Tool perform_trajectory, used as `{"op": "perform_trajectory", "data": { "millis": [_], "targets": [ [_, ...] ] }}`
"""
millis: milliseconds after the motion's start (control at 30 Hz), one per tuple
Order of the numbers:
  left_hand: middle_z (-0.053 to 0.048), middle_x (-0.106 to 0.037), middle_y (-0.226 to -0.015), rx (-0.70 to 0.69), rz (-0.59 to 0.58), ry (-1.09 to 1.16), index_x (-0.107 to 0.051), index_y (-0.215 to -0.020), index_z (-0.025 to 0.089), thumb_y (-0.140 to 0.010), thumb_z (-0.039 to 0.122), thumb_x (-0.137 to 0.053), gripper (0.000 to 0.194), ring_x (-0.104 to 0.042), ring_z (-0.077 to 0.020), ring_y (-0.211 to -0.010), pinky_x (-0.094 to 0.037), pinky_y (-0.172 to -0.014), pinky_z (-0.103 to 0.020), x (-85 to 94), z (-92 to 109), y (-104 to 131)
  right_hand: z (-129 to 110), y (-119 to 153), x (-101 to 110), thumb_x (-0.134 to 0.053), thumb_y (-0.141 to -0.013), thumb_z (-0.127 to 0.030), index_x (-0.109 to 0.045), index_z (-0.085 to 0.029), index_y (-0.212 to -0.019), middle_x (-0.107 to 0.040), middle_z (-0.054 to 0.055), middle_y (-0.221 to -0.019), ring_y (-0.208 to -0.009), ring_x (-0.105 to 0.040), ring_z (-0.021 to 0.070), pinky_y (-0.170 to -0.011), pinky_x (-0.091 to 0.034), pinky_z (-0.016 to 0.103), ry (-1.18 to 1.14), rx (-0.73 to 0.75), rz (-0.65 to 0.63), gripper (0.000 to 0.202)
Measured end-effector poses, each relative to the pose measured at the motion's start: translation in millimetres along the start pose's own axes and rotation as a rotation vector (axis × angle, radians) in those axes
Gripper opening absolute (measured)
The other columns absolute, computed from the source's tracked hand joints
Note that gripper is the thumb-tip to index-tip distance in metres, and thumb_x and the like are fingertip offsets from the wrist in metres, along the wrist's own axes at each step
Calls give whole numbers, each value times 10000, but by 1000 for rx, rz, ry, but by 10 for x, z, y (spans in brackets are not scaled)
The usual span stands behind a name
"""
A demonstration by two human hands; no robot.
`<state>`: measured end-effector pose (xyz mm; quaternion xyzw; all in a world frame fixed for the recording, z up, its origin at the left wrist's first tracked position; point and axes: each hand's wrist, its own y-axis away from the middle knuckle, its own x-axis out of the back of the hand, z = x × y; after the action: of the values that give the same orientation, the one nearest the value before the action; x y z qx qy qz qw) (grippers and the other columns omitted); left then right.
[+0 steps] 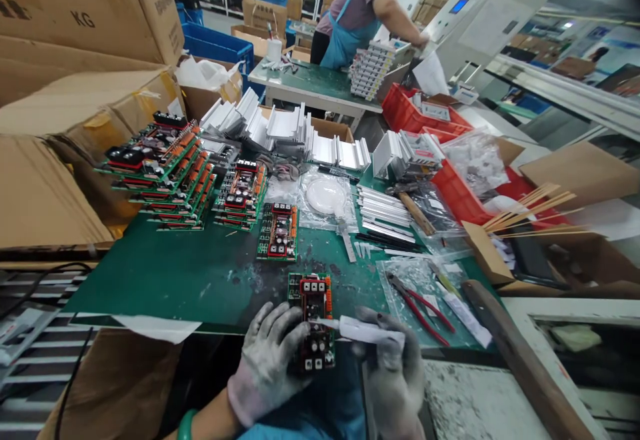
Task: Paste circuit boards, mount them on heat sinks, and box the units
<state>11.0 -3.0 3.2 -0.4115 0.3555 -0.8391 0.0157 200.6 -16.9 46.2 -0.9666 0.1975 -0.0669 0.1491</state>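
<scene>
In a soiled work glove, my left hand (273, 357) grips the left edge of a green circuit board (314, 348) with red-framed parts and an orange strip of connectors. The board overhangs the front edge of the table. My gloved right hand (395, 367), slightly blurred, is closed around a white tube (369, 331) with a thin nozzle. Its tip points left, over the middle of the board; whether it touches cannot be made out. Behind lies another circuit board (277, 231), beside a short stack of boards (241, 193) and a taller stack (165, 167).
Aluminium profiles (290, 127) line the table's back. Right of centre lie metal strips (383, 210), a hammer (417, 212) and red-handled pliers (425, 307). Cardboard boxes (75, 100) crowd the left, red crates (425, 117) the right. A person in a blue apron (350, 37) stands at another table.
</scene>
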Motion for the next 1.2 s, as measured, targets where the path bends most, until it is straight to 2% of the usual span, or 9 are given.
{"op": "perform_trajectory", "data": {
  "millis": [67, 167, 300, 400, 500, 700, 900, 1067, 1200],
  "targets": [
    [-63, -678, -1194, -7, -11, -1, -618, -1164, 242, -808, 521, -661, 454, -575, -250, -1191, -271, -1170, -415, 12, -3, -5, 18, 93, 77, -540, -962, -418, -615, -244, -1058, -762, 56, -942, -447, -599, 108, -439, -533, 246, -96, -151, 54, 212],
    [-72, -674, -1192, -30, -28, -15, -616, -1172, 230, -839, 506, -631, 433, -567, -250, -1198, -265, -1169, -416, 36, 5, -33, -33, 161, 113, -567, -943, -452, -638, -241, -1050, -764, 60, -929, -470, -615, 112, -444, -535, 229, -71, -185, -56, 247],
    [-77, -670, -1194, -36, -43, -14, -608, -1198, 225, -865, 456, -604, 405, -557, -250, -1207, -271, -1163, -422, 55, 20, -58, -131, 142, 61, -515, -975, -445, -641, -272, -1099, -761, 41, -973, -517, -648, 99, -507, -562, 203, 56, -28, -291, 247],
    [-81, -667, -1200, -31, -45, -4, -603, -1198, 222, -850, 436, -622, 409, -558, -257, -1207, -286, -1154, -436, 56, 21, -55, -196, 85, 17, -478, -993, -457, -626, -290, -1117, -765, 24, -961, -677, -723, 130, -617, -598, 209, 129, 125, -353, 255],
    [-84, -668, -1192, -45, -45, -18, -601, -1199, 220, -836, 445, -631, 428, -562, -263, -1201, -290, -1150, -436, 56, 12, -52, -217, 44, 40, -474, -996, -454, -622, -282, -1101, -771, 26, -942, -816, -748, 163, -697, -614, 231, 195, 216, -355, 250],
    [-86, -665, -1195, -44, -50, -22, -594, -1199, 217, -839, 469, -615, 440, -562, -259, -1201, -289, -1149, -435, 56, 8, -57, -88, 147, 230, -467, -1005, -417, -614, -267, -1122, -765, 43, -978, -521, -681, 105, -535, -598, 213, 213, 158, -288, 240],
    [-78, -665, -1210, -30, -69, -29, -578, -1210, 233, -777, 450, -676, 494, -579, -268, -1185, -328, -1125, -456, 74, 20, -74, -17, 335, 344, -559, -963, -332, -605, -305, -1202, -771, 62, -1025, -875, -755, 240, -620, -646, 329, 226, 310, -244, 245],
    [-77, -665, -1212, -20, -92, -23, -578, -1204, 231, -774, 453, -677, 494, -578, -264, -1186, -317, -1130, -451, 90, 18, -90, 3, 466, 443, -583, -933, -266, -572, -341, -1299, -769, 64, -1045, -865, -757, 270, -651, -651, 398, 256, 388, -279, 374],
    [-82, -658, -1214, -4, -98, -6, -585, -1191, 225, -789, 461, -667, 474, -568, -262, -1193, -292, -1144, -446, 90, 25, -94, -102, 394, 411, -539, -956, -320, -564, -321, -1296, -777, 61, -1005, -813, -759, 242, -637, -623, 348, 322, 472, -295, 340]
  ]
}}
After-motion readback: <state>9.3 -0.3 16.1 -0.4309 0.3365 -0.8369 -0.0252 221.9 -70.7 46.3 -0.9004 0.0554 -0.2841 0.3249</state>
